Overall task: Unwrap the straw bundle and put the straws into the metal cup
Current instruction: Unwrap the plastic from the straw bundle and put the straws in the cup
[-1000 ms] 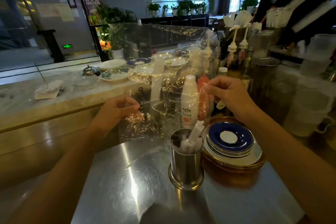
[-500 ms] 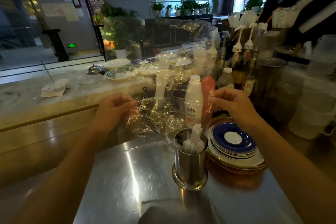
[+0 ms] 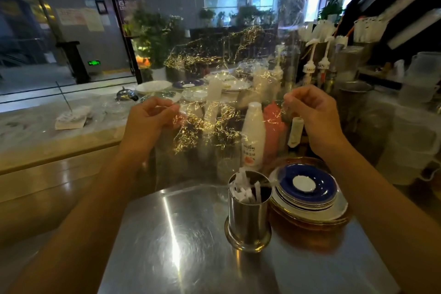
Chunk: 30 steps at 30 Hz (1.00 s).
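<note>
A metal cup (image 3: 248, 219) stands on the steel counter (image 3: 181, 241), and white paper-wrapped straws (image 3: 243, 192) stick up inside it. Above and behind the cup, a large sheet of clear plastic wrap (image 3: 214, 83) is stretched upright between my two hands. My left hand (image 3: 149, 124) pinches the sheet's left edge. My right hand (image 3: 312, 113) pinches its right edge. The wrap is crinkled, glints gold, and reaches up toward the top of the view. No straws show inside the wrap.
A stack of plates topped by a blue saucer (image 3: 307, 186) sits right beside the cup. Behind it stand a white bottle (image 3: 253, 136) and a red bottle (image 3: 273, 131). Syrup pump bottles (image 3: 317, 67) and plastic containers (image 3: 415, 126) crowd the right. Dishes (image 3: 155, 87) line the marble ledge.
Both hands have risen and the clear wrap now spreads taller and wider, up to the top of the view. The cup and its straws have stayed in place.
</note>
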### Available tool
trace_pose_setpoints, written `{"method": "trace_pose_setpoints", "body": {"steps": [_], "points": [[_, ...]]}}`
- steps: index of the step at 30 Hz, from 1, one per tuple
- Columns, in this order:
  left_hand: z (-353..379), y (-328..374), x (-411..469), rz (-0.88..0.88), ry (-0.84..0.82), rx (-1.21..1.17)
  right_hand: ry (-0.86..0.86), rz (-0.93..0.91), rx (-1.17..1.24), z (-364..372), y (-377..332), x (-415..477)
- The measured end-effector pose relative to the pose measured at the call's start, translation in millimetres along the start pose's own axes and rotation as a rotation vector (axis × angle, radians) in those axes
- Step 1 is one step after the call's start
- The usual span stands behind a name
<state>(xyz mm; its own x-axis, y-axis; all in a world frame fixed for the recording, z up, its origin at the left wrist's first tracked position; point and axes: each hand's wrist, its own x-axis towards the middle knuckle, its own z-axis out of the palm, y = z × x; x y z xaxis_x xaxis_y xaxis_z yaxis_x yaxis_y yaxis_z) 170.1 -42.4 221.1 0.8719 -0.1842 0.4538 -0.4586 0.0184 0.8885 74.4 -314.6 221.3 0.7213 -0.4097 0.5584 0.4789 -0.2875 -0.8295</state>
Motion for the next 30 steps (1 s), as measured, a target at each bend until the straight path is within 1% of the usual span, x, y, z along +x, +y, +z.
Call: {"method": "trace_pose_setpoints", "body": {"steps": [5,9,13,16,19,22,25,27,30], "points": [[-9,0,-3,0.001,-0.030,0.048,0.003,0.007,-0.007,1,1,-2],[-17,-3,-7,0.001,0.005,0.060,-0.012,0.011,0.003,3,2,-3],[-24,-6,-15,0.015,0.036,0.023,-0.026,0.000,0.029,10,2,-8],[-32,-10,-26,0.030,0.049,0.025,-0.040,0.029,0.056,18,6,-16],[-46,-16,-37,-0.008,0.081,-0.002,-0.044,0.075,0.056,31,10,-23],[-66,-22,-48,-0.046,0.083,0.043,-0.069,0.120,0.073,46,15,-31],[-86,-27,-59,-0.071,0.129,0.040,-0.103,0.162,0.089,63,19,-41],[-97,-30,-69,-0.081,0.163,0.055,-0.140,0.190,0.124,74,21,-47],[-118,-37,-87,-0.149,0.209,0.040,-0.187,0.240,0.208,92,25,-57]]}}
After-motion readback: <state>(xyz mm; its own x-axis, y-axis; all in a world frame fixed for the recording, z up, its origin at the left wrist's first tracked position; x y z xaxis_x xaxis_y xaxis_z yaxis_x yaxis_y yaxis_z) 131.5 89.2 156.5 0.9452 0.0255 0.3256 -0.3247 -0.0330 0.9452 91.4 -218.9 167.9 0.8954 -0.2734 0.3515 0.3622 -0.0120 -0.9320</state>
